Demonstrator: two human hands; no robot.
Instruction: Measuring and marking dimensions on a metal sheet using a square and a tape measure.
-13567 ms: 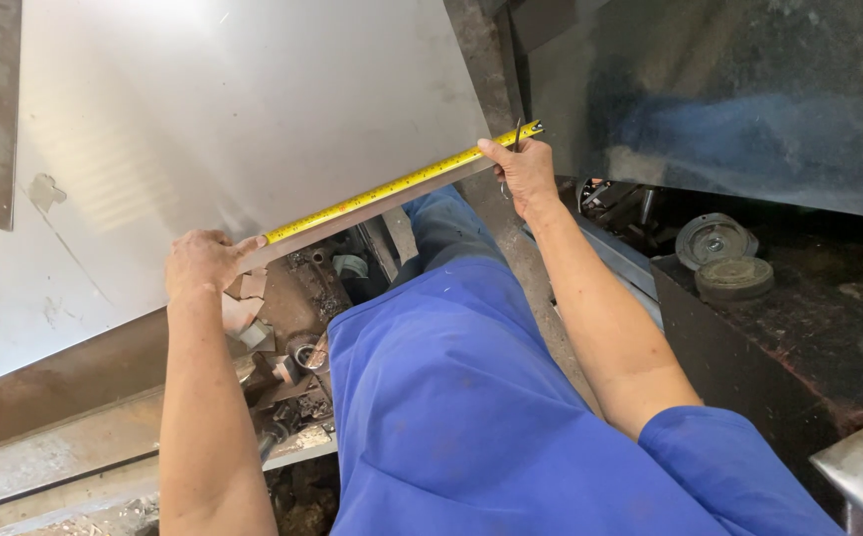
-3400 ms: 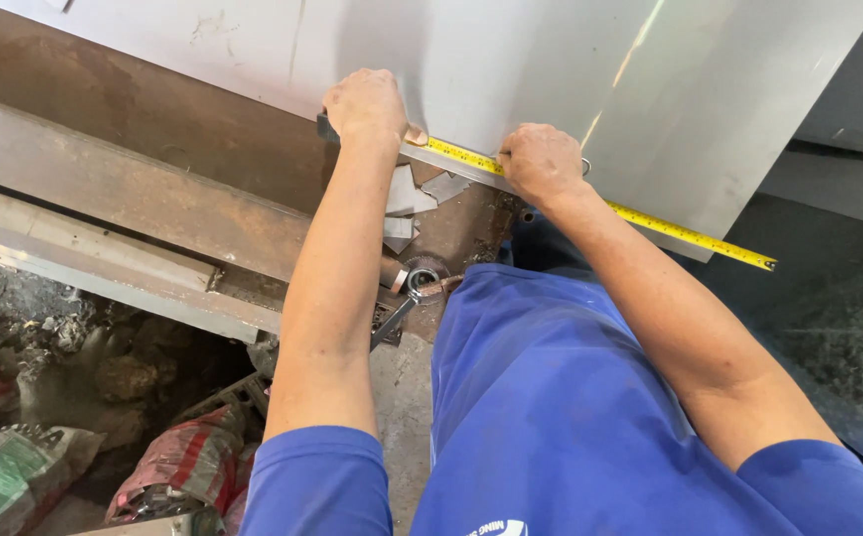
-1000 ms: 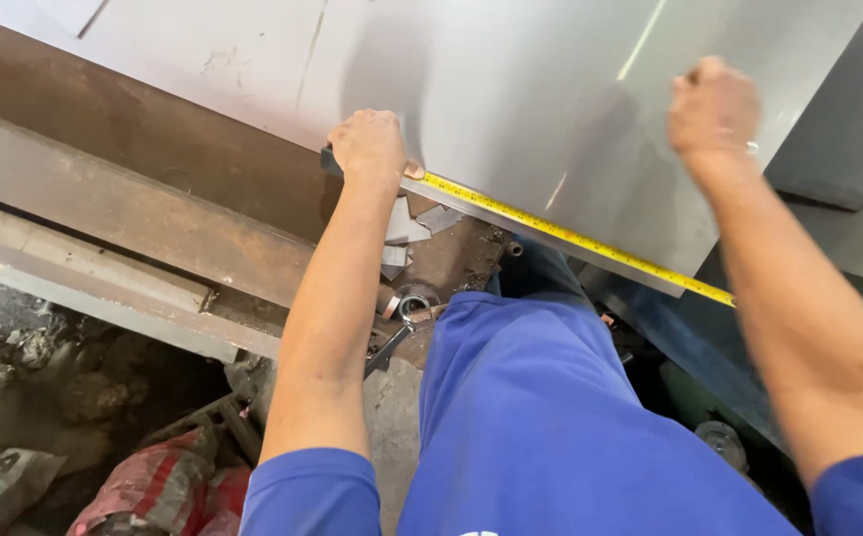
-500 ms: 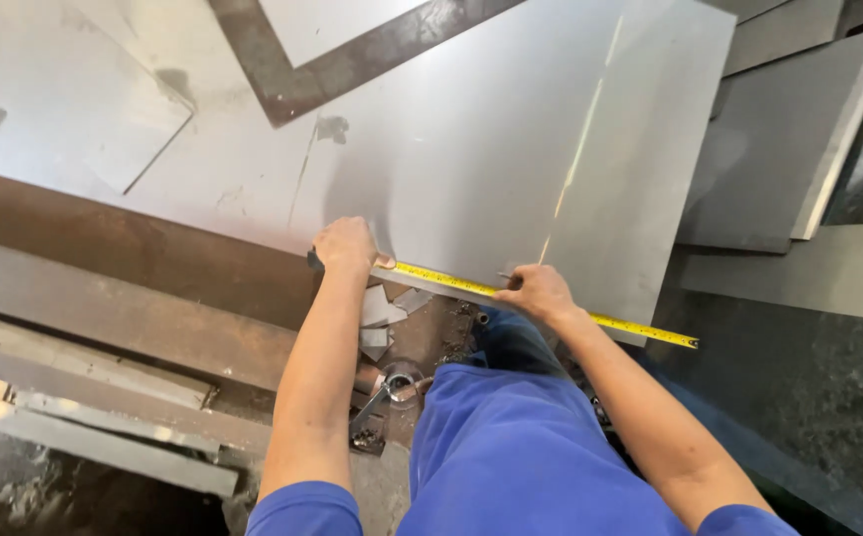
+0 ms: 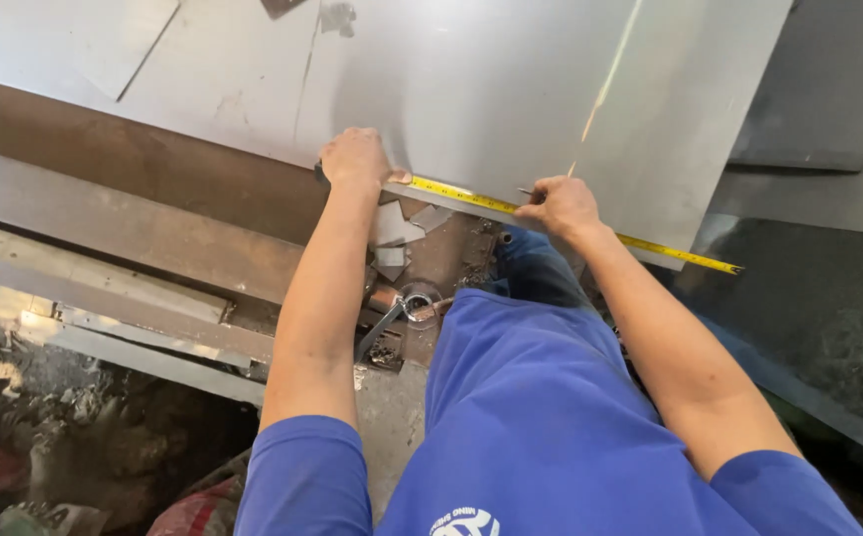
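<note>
One yellow tape (image 5: 571, 220) under two hands, left (image 5: 355, 159) and right (image 5: 563, 206), one steel sheet (image 5: 491, 89) beyond them, three offcuts (image 5: 397, 226) below the left hand, one wrench (image 5: 392, 318) nearer.

Right hand (image 5: 563, 206) now down on the yellow tape measure (image 5: 590, 230) near its middle (a second ago raised off the far end), head closer to the metal sheet (image 5: 511, 89) than half a second ago

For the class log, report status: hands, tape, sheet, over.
Left hand pins tape measure case at sheet metal edge. Right hand holds a thin scriber on the tape. Nothing blocking.
</note>
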